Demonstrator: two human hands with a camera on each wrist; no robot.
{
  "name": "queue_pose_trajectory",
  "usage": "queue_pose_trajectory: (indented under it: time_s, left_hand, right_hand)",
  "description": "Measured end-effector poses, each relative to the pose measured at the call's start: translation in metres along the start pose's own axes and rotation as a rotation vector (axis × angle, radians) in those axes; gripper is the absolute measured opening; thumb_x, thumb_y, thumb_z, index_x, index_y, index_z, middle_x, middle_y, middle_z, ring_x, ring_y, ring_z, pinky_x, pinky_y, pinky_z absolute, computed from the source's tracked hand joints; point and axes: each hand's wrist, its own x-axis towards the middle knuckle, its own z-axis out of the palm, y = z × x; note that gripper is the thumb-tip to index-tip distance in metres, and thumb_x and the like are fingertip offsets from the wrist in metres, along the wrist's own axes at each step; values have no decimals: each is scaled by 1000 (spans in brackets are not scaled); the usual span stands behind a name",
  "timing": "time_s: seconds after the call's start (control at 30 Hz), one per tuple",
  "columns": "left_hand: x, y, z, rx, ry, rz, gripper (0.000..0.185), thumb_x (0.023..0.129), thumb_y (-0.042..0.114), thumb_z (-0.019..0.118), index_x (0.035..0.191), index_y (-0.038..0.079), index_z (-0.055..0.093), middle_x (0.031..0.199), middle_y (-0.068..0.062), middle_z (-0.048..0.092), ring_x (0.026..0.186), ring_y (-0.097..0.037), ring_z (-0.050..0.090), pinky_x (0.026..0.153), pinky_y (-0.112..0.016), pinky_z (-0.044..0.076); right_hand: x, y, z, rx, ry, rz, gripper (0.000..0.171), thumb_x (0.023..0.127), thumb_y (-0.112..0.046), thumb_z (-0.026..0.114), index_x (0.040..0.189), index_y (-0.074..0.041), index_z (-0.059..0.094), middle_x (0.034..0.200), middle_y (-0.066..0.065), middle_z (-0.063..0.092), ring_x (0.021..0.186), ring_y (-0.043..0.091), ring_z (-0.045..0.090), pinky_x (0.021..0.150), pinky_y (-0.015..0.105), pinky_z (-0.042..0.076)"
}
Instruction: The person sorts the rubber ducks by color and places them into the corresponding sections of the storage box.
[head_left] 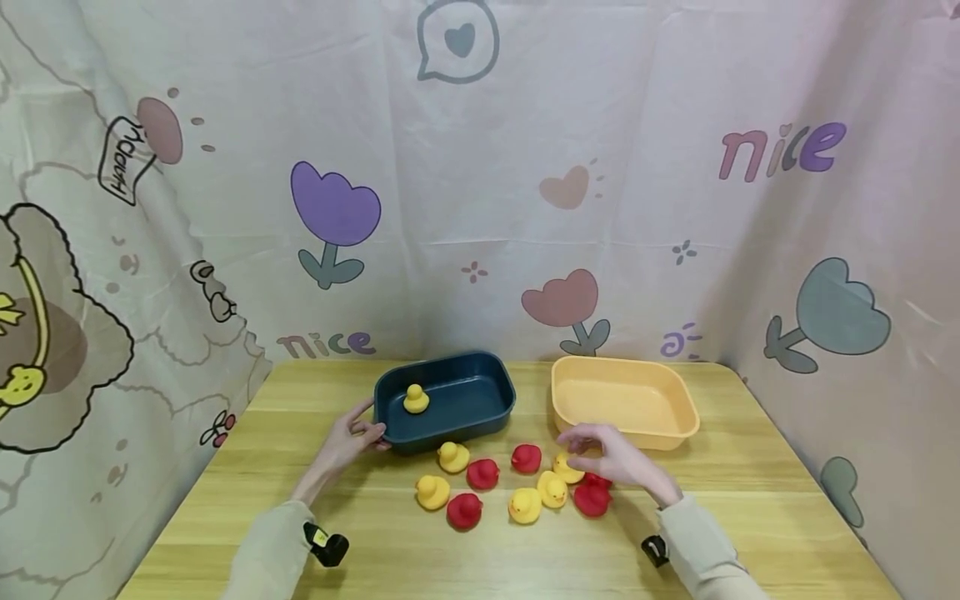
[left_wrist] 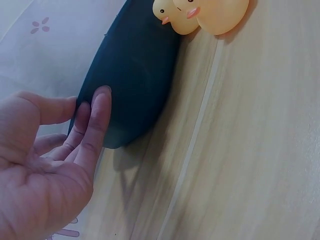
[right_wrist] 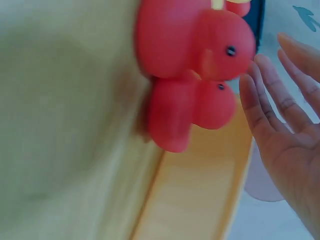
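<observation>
My left hand (head_left: 347, 437) grips the left end of a dark blue tray (head_left: 468, 396), thumb at the rim and fingers against the outer wall in the left wrist view. Inside that tray sits one yellow rubber duck (head_left: 416, 401). My right hand (head_left: 613, 457) hovers over the right side of the duck group, fingers loosely bent and holding nothing. Below it are a yellow duck (head_left: 567, 471), partly hidden by the fingers, and a red rubber duck (head_left: 592, 500). The right wrist view shows two red ducks close together, the larger-looking one (right_wrist: 170, 40) near the fingertips.
An orange tray (head_left: 626, 396) stands at the back right, just beyond the right hand. Several more red ducks (head_left: 465, 512) and yellow ducks (head_left: 432, 492) are scattered on the wooden table (head_left: 375, 550) in front of the trays. A patterned cloth (head_left: 465, 167) hangs behind the table.
</observation>
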Motion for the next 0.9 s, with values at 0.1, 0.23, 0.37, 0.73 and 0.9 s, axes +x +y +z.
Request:
queue_pose_trajectory:
  time_s: [0.1, 0.23, 0.37, 0.73, 0.9]
  left_hand:
    - [0, 0, 0, 9, -7, 2, 66, 89, 10, 53, 143, 8, 16, 89, -20, 62, 74, -19, 67, 80, -41, 55]
    - [1, 1, 0, 3, 1, -5, 66, 88, 10, 53, 143, 10, 17, 90, -22, 62, 74, -21, 67, 80, -43, 54]
    - [1, 1, 1, -3, 10, -22, 66, 88, 9, 53, 143, 10, 17, 92, -25, 60, 73, -20, 67, 81, -45, 53]
    - [1, 0, 0, 11, 7, -20, 66, 88, 10, 54, 143, 10, 17, 92, -24, 61, 74, -20, 67, 79, -42, 55]
    - [0, 1, 0, -1, -3, 10, 66, 88, 9, 53, 143, 7, 16, 91, -26, 61, 73, -20, 67, 78, -43, 55]
  right_hand:
    - [-3, 2, 4, 27, 9, 8, 31, 81, -15, 64, 111, -7, 59, 106, 14, 63, 88, 25, 59, 78, 35, 54]
    - [-4, 3, 7, 45, 35, 27, 33, 81, -12, 64, 111, -1, 59, 105, 14, 63, 85, 26, 59, 76, 35, 55]
    - [-4, 7, 12, -4, 44, 4, 32, 79, -9, 65, 109, 1, 60, 104, 14, 64, 83, 23, 60, 72, 33, 55]
    - [-1, 16, 19, -92, 69, -7, 25, 78, -9, 67, 102, -5, 65, 95, 4, 66, 71, 13, 53, 61, 27, 52]
    - [0, 13, 19, -84, 57, 16, 25, 76, -8, 68, 101, -5, 65, 89, 4, 65, 70, 22, 53, 60, 29, 50]
